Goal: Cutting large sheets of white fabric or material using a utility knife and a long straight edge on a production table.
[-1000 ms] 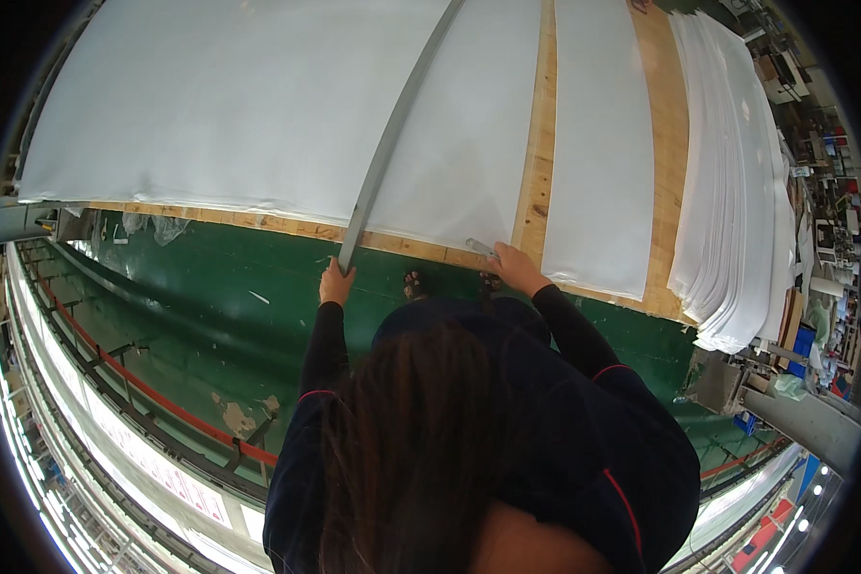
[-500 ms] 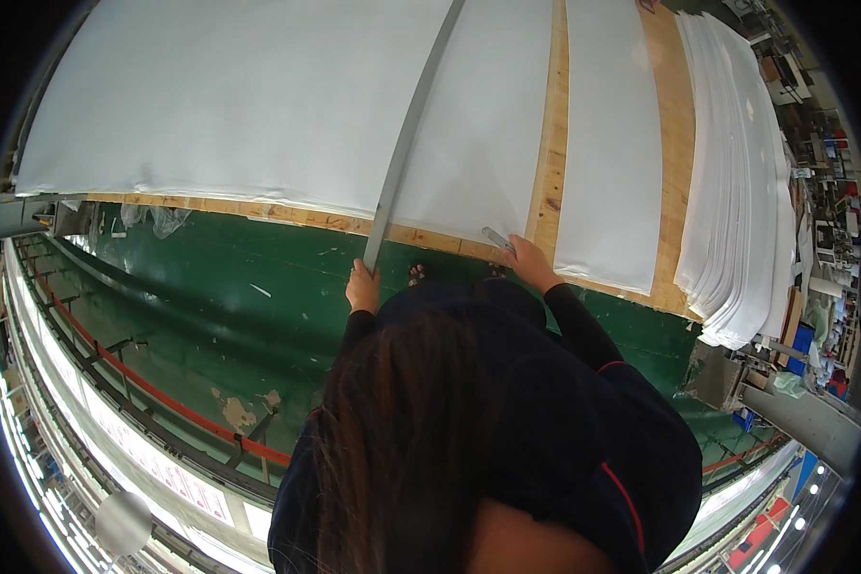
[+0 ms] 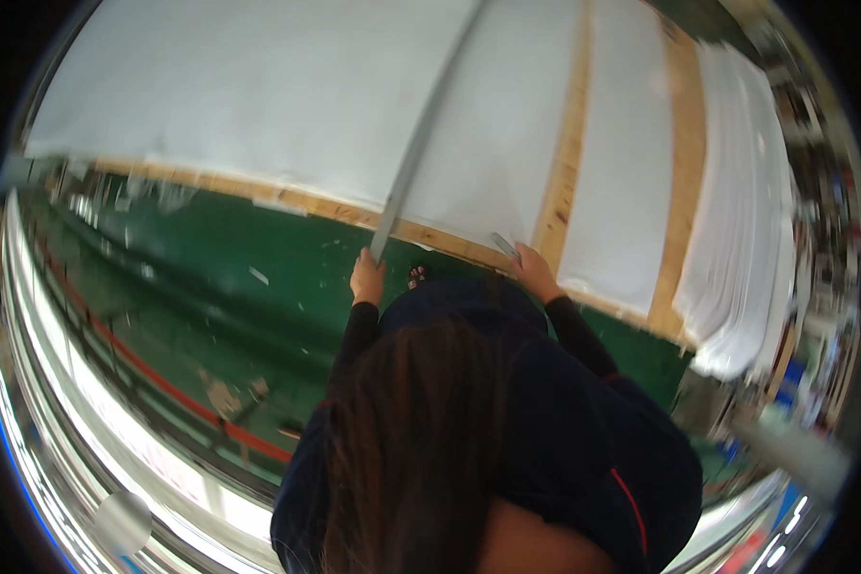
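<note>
My left hand (image 3: 365, 277) is closed round the near end of a long grey metal straightedge (image 3: 419, 143), which overhangs the table's front edge. The bar runs away from me across the white sheet material (image 3: 249, 96) and out of the top of the picture. In my right hand (image 3: 538, 274) is a slim silver-grey tool that looks like a utility knife (image 3: 504, 245). Its front end points to the far left, above the sheet strip (image 3: 478, 153) just right of the straightedge. Whether it touches the sheet I cannot tell.
Bare wood of the table (image 3: 568, 158) shows between the white strips. At the table's right end lies a thick stack of white sheets (image 3: 737, 210) with wavy edges. Behind me, a red rail (image 3: 187, 392) crosses the green floor (image 3: 225, 249).
The view has turned slightly, so the table's right end sits lower in the picture. Both hands keep their holds, and the picture is more blurred.
</note>
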The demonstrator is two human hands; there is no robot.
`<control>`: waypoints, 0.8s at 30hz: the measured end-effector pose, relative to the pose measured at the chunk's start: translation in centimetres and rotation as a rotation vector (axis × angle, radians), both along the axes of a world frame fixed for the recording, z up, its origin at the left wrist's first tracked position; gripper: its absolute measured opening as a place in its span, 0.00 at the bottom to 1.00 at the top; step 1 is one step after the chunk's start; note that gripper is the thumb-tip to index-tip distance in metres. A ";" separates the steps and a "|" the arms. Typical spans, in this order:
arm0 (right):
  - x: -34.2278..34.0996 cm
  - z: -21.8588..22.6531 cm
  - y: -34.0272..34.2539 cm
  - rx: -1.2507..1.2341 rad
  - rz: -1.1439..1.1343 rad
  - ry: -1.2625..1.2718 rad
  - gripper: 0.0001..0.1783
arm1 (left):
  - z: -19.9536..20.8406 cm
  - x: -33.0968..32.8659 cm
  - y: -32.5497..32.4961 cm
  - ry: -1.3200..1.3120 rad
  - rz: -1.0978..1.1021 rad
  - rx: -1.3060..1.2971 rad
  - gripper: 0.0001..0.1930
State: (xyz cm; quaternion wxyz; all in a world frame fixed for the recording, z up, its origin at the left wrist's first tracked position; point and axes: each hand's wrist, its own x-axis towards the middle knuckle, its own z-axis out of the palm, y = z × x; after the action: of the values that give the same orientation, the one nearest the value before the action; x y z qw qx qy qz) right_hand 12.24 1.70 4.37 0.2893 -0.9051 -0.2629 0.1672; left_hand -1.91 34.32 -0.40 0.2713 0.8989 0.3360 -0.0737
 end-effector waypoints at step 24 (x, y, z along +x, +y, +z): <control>-0.7 0.2 12.5 -0.281 0.871 0.275 0.18 | 3.5 -37.2 -5.7 0.413 1.498 0.651 0.16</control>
State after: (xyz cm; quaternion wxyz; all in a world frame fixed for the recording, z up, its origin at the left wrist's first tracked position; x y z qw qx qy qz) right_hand 11.52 14.23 4.59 0.0993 -0.7106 -0.5520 0.4249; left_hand -39.11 28.62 3.14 -0.0913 0.4401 0.8911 0.0633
